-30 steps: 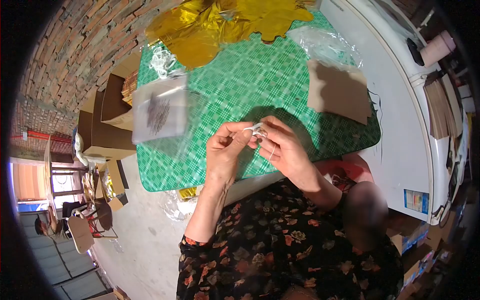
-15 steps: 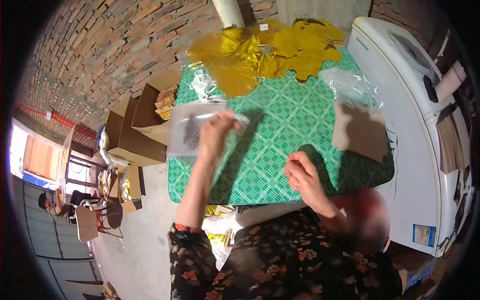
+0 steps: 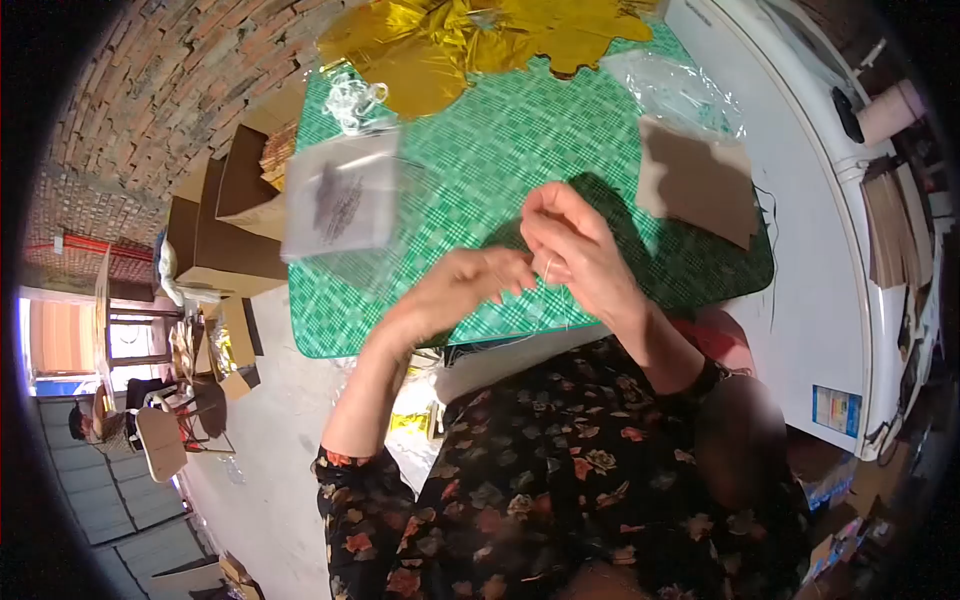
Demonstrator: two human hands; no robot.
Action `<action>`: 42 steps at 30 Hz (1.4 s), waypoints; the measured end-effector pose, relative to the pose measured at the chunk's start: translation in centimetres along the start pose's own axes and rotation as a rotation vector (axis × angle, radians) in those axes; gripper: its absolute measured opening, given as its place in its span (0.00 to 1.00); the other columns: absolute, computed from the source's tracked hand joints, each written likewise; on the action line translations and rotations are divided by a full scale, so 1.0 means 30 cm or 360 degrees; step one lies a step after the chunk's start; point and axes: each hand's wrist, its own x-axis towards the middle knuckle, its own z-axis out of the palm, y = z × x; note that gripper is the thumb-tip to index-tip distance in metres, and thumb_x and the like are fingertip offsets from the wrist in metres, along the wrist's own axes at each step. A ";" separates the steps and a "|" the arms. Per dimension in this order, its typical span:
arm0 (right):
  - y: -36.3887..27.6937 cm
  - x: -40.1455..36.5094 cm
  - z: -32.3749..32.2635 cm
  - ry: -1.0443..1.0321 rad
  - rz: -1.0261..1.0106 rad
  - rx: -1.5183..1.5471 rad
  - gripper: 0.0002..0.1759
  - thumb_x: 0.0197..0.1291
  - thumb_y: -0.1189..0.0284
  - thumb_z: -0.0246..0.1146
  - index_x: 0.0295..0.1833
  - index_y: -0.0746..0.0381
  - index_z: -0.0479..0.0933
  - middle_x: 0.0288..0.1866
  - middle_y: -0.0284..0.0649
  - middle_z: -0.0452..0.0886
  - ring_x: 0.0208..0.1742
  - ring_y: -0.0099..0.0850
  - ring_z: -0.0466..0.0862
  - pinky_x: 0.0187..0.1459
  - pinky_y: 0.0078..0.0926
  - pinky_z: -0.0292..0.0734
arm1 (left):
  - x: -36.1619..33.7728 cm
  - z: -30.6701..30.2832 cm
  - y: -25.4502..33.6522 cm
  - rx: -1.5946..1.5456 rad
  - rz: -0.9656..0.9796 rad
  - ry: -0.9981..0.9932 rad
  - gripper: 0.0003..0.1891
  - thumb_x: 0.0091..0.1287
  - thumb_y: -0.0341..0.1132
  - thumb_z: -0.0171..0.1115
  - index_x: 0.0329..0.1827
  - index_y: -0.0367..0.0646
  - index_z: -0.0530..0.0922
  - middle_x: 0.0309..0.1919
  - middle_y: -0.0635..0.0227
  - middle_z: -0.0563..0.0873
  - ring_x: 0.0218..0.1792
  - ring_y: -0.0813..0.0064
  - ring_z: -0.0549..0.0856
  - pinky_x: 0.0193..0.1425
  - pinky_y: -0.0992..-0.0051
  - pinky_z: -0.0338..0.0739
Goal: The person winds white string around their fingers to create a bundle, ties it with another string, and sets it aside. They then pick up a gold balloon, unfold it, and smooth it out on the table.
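Note:
Over the near part of the green checked table, my left hand (image 3: 465,288) has its fingers loosely apart and slightly blurred, with nothing visible in its grasp. Its fingertips are close beside my right hand (image 3: 585,255), whose fingers are pinched together. A thin pale string (image 3: 548,268) loops at the right hand's fingers, and a fine strand hangs below. Clear plastic bags with dark print (image 3: 343,200) lie at the table's left. Behind them is a tangle of white string (image 3: 352,102).
Gold foil pieces (image 3: 430,60) cover the table's far side. Brown card (image 3: 692,185) and clear plastic (image 3: 680,88) lie on the right, beside a white refrigerator (image 3: 790,250). Cardboard boxes (image 3: 235,275) stand on the left. A person (image 3: 92,422) is far left.
My left hand has moved from the clear bags rightward and toward me, to beside my right hand. The view has shifted, so the table appears higher and farther left.

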 end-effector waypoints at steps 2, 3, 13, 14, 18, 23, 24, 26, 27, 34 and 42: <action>-0.012 0.006 -0.006 0.0047 -0.0062 -0.0027 0.05 0.72 0.78 0.53 0.50 0.60 0.70 0.29 0.26 0.66 0.21 0.11 0.59 0.22 0.12 0.52 | -0.015 0.036 0.027 0.0010 -0.0042 -0.0057 0.20 0.76 0.47 0.57 0.55 0.38 0.82 0.44 0.69 0.87 0.46 0.80 0.81 0.48 0.77 0.76; -0.017 0.005 -0.006 0.0071 -0.0097 -0.0038 0.05 0.72 0.79 0.54 0.50 0.60 0.70 0.28 0.26 0.66 0.21 0.10 0.58 0.22 0.12 0.52 | -0.021 0.042 0.042 0.0000 -0.0026 -0.0046 0.19 0.76 0.46 0.57 0.55 0.38 0.82 0.43 0.69 0.86 0.45 0.81 0.81 0.48 0.78 0.76; 0.013 -0.004 -0.056 0.0040 -0.0340 -0.0231 0.08 0.74 0.71 0.55 0.53 0.63 0.70 0.34 0.28 0.72 0.30 0.14 0.70 0.31 0.14 0.68 | -0.006 0.114 0.106 -0.0166 -0.0022 0.0093 0.13 0.72 0.40 0.64 0.47 0.38 0.83 0.39 0.68 0.87 0.32 0.85 0.79 0.33 0.83 0.71; 0.019 -0.009 -0.057 0.0032 -0.0339 -0.0233 0.10 0.75 0.69 0.54 0.54 0.63 0.70 0.34 0.29 0.73 0.32 0.15 0.72 0.34 0.15 0.69 | 0.000 0.122 0.095 -0.0176 0.0124 0.0204 0.11 0.73 0.38 0.63 0.45 0.39 0.83 0.38 0.67 0.87 0.27 0.86 0.77 0.28 0.84 0.68; 0.050 -0.069 0.018 -0.0025 -0.0352 -0.0067 0.19 0.79 0.60 0.46 0.55 0.64 0.72 0.34 0.33 0.75 0.35 0.21 0.75 0.43 0.17 0.71 | -0.001 0.123 0.155 -0.0423 0.0358 0.0459 0.11 0.74 0.36 0.61 0.48 0.37 0.84 0.37 0.64 0.89 0.20 0.87 0.75 0.26 0.85 0.69; 0.050 -0.130 -0.038 -0.0250 0.0001 -0.0218 0.16 0.79 0.64 0.45 0.49 0.65 0.73 0.24 0.28 0.67 0.26 0.17 0.66 0.29 0.18 0.64 | 0.030 0.087 0.157 -0.0373 0.0413 0.0860 0.10 0.73 0.32 0.60 0.50 0.37 0.85 0.34 0.70 0.89 0.20 0.88 0.76 0.23 0.86 0.70; 0.038 -0.134 -0.035 -0.0271 -0.0001 -0.0336 0.15 0.79 0.65 0.46 0.47 0.64 0.73 0.23 0.28 0.66 0.25 0.17 0.64 0.27 0.19 0.62 | 0.041 0.076 0.130 -0.0189 0.0384 0.0898 0.10 0.73 0.32 0.60 0.50 0.38 0.85 0.34 0.70 0.89 0.21 0.88 0.77 0.25 0.85 0.71; -0.009 -0.148 -0.021 -0.0286 -0.0044 -0.0580 0.13 0.77 0.68 0.49 0.42 0.65 0.74 0.24 0.29 0.69 0.24 0.16 0.66 0.26 0.19 0.63 | 0.059 0.068 0.068 0.0180 0.0325 0.0962 0.10 0.73 0.32 0.60 0.49 0.39 0.86 0.34 0.70 0.89 0.25 0.88 0.80 0.28 0.84 0.74; -0.057 -0.150 -0.012 -0.0225 -0.0085 -0.0772 0.13 0.76 0.68 0.50 0.41 0.65 0.75 0.25 0.30 0.71 0.25 0.17 0.68 0.27 0.18 0.64 | 0.055 0.075 0.063 0.0244 0.0289 0.0808 0.09 0.73 0.31 0.60 0.49 0.39 0.86 0.33 0.70 0.89 0.27 0.87 0.81 0.31 0.84 0.76; -0.015 -0.058 -0.105 -0.0108 -0.0626 -0.1035 0.11 0.71 0.69 0.55 0.37 0.65 0.76 0.29 0.34 0.78 0.30 0.20 0.77 0.32 0.23 0.73 | -0.014 0.169 0.113 -0.0076 0.0652 0.0443 0.10 0.71 0.32 0.63 0.48 0.35 0.86 0.35 0.66 0.89 0.29 0.83 0.80 0.32 0.82 0.74; -0.174 -0.151 -0.046 -0.0219 -0.0501 -0.0633 0.15 0.73 0.64 0.54 0.36 0.62 0.78 0.24 0.28 0.75 0.23 0.14 0.68 0.25 0.17 0.61 | -0.018 0.125 0.096 0.0044 0.0448 0.0634 0.10 0.70 0.32 0.65 0.48 0.36 0.86 0.29 0.68 0.88 0.23 0.87 0.75 0.26 0.85 0.66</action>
